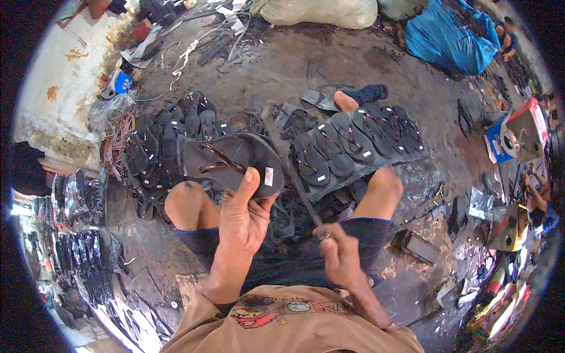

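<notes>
My left hand (242,215) grips a dark flip-flop sandal (229,162) by its right end, sole side up, held above my left knee. A small white label sits near my thumb. My right hand (338,253) holds a thin dark brush (289,162) by its handle; the bristled tip reaches up beside the sandal's right end. A row of several dark sandals (353,144) with white labels lies overlapped across my right leg. Both knees are bare and I sit on the ground.
A heap of dark sandals (168,141) lies at the left by a stained wall (56,88). A white sack (321,12) and a blue bag (450,38) sit at the far side. Packaged sandals (79,247) line the left; another person (538,200) sits at right among scraps.
</notes>
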Demonstrator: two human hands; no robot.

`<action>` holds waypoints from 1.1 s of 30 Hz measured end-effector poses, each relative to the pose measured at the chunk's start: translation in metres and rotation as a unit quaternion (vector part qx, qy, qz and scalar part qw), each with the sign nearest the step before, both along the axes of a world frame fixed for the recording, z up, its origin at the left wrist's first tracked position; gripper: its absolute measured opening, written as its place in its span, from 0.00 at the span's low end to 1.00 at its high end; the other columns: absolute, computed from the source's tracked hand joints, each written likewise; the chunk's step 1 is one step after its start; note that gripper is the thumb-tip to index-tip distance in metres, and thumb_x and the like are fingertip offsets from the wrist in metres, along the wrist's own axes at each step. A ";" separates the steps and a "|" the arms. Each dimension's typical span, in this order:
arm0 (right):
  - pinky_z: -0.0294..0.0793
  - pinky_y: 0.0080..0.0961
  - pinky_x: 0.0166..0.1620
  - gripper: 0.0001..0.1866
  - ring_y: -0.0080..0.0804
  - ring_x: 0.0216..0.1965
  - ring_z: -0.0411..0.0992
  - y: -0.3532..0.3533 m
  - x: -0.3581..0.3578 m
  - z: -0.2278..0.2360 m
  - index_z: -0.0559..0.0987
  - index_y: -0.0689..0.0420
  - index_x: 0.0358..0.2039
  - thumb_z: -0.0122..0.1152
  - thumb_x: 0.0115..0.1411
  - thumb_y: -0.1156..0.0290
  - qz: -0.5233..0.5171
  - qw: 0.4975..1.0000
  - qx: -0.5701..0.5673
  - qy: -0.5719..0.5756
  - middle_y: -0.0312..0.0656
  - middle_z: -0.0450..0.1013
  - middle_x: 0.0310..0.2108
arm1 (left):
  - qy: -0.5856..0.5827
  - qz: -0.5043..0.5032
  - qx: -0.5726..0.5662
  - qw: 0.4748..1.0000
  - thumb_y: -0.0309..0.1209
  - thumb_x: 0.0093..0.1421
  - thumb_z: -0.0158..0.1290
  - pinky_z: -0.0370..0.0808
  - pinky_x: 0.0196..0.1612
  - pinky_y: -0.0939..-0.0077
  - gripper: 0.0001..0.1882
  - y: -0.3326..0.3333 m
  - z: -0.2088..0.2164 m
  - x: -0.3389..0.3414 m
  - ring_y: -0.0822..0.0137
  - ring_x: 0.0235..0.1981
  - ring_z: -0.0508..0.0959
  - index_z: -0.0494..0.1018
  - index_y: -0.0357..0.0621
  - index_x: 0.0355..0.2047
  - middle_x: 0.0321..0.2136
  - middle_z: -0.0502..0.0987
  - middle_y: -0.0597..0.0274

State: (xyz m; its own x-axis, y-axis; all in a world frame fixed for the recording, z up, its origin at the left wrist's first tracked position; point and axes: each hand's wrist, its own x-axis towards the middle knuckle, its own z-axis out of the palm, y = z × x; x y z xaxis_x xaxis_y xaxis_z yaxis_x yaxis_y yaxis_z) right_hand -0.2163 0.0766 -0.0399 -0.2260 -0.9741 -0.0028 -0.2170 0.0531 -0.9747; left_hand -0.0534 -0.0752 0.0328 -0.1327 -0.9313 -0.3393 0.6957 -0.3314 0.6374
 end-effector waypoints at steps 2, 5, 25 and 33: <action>0.64 0.30 0.25 0.18 0.28 0.19 0.65 0.034 0.003 -0.006 0.76 0.61 0.41 0.49 0.75 0.58 0.010 0.998 0.052 0.022 0.41 0.65 0.18 | 0.004 0.015 0.017 1.000 0.31 0.65 0.64 0.89 0.44 0.67 0.13 0.000 -0.006 -0.009 0.66 0.45 0.85 0.77 0.48 0.49 0.45 0.83 0.65; 0.71 0.43 0.31 0.19 0.52 0.26 0.73 0.058 -0.004 -0.008 0.76 0.58 0.44 0.51 0.73 0.54 0.040 0.990 0.130 0.044 0.52 0.71 0.23 | 0.010 0.001 0.060 0.998 0.28 0.65 0.64 0.89 0.44 0.65 0.14 0.000 -0.018 -0.003 0.66 0.46 0.85 0.77 0.51 0.50 0.46 0.83 0.65; 0.71 0.59 0.33 0.19 0.69 0.31 0.75 -0.094 0.017 0.006 0.74 0.60 0.44 0.48 0.76 0.54 0.148 0.986 0.069 0.046 0.64 0.75 0.25 | -0.247 -0.128 0.003 0.961 0.23 0.57 0.68 0.79 0.52 0.74 0.24 0.049 -0.051 0.042 0.70 0.44 0.82 0.75 0.39 0.54 0.45 0.82 0.63; 0.74 0.53 0.34 0.16 0.67 0.32 0.77 -0.014 0.013 0.005 0.72 0.60 0.45 0.51 0.74 0.57 0.145 0.971 0.189 0.022 0.60 0.75 0.26 | -0.229 0.075 0.065 0.968 0.34 0.65 0.64 0.83 0.39 0.68 0.17 0.047 -0.055 0.036 0.67 0.38 0.83 0.75 0.44 0.51 0.40 0.82 0.64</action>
